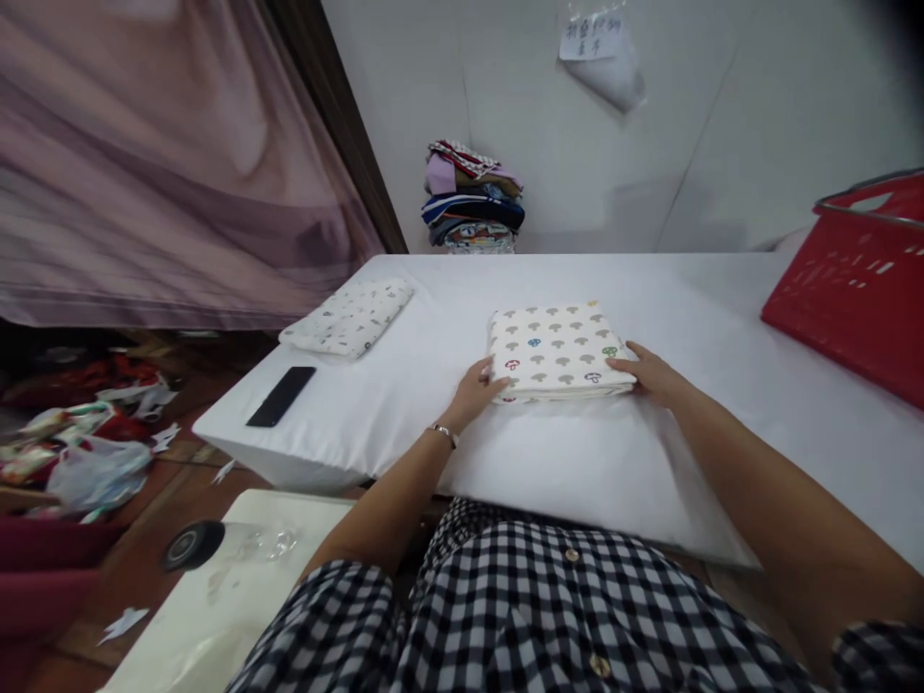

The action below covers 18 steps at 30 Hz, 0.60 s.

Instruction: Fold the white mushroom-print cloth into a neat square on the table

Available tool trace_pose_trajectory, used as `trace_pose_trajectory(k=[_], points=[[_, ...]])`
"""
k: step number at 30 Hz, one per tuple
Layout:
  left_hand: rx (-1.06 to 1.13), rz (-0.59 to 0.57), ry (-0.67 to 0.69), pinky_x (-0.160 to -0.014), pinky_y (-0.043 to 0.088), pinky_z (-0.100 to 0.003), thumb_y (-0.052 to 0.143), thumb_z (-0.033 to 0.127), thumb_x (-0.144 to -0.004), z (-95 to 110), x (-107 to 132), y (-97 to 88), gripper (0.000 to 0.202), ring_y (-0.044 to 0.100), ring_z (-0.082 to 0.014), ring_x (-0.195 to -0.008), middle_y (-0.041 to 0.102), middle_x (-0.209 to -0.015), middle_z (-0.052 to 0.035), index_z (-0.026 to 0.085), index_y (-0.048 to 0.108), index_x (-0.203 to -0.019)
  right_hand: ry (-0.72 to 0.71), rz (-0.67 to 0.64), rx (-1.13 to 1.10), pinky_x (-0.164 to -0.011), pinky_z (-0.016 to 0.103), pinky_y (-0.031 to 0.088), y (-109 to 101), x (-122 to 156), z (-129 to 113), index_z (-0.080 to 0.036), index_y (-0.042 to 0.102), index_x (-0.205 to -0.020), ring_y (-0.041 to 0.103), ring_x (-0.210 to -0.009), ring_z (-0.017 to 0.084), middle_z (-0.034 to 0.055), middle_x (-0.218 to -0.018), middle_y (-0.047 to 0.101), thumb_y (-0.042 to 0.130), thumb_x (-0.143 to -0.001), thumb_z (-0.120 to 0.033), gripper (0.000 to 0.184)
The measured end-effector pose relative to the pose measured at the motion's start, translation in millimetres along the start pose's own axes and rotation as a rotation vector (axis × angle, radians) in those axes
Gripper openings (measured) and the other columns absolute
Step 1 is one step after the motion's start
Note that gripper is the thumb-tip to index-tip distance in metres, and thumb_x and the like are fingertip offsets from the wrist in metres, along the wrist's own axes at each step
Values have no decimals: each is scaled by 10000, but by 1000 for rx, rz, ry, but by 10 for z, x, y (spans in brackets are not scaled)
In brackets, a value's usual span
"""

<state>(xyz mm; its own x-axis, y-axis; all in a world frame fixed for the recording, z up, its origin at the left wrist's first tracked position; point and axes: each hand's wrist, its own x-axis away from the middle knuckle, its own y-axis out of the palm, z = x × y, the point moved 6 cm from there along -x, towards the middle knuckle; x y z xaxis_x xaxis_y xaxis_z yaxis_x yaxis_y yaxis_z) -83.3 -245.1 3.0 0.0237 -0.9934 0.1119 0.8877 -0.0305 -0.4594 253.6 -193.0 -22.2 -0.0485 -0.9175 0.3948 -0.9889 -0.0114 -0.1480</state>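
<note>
A white folded cloth (559,348) printed with mushrooms, mostly grey-brown and a few coloured, lies flat on the white-covered table (693,308) in front of me. My left hand (474,393) grips its near left corner. At the right edge, near the front corner, my right hand (650,372) holds it with the thumb on top and the other fingers along the side. Several layers show along the front fold. Farther left lies another folded white cloth (353,316) with small dark prints.
A black phone (281,396) rests near the table's left edge. At right stands a red basket (859,279). Folded clothes (473,197) are stacked beyond the far edge. Beside me, a pale surface (238,577) bears a clear bottle with a dark end (193,546).
</note>
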Motion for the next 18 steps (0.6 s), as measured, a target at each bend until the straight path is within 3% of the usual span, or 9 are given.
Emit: trace_pose_trajectory(k=[4,7,12,18], points=[[-188,1,177,-1042,378,-338,707,379,-714,-27,154,28,745,382,-247,-1303,315,-1482,-85,219,390,-1369,8,-2,-39,-639,326,564,1,-11,7,-246,229,-1461,619,-1011,280,156,-1381,460,788,-625,-372,1014],[-315,76,219,-1108,292,-365,677,368,-745,-7,173,85,703,285,-236,-1362,297,-1490,-73,227,387,-1369,4,8,-74,-635,305,568,-3,-26,28,-256,280,-1443,626,-999,269,139,-1357,493,803,-612,-351,987],[-349,154,267,-1124,261,-381,615,281,-797,40,169,155,605,317,-239,-1346,360,-1447,-127,151,416,-1353,-13,55,-109,-627,302,574,-9,-6,64,-258,312,-1433,650,-946,265,137,-1312,540,819,-597,-348,982],[-157,101,224,-1104,298,-423,661,200,-720,-30,120,70,621,386,-266,-1303,413,-1418,-105,190,475,-1312,-28,57,-147,-631,324,580,21,54,50,-249,334,-1426,672,-877,264,132,-1189,629,802,-630,-351,929]])
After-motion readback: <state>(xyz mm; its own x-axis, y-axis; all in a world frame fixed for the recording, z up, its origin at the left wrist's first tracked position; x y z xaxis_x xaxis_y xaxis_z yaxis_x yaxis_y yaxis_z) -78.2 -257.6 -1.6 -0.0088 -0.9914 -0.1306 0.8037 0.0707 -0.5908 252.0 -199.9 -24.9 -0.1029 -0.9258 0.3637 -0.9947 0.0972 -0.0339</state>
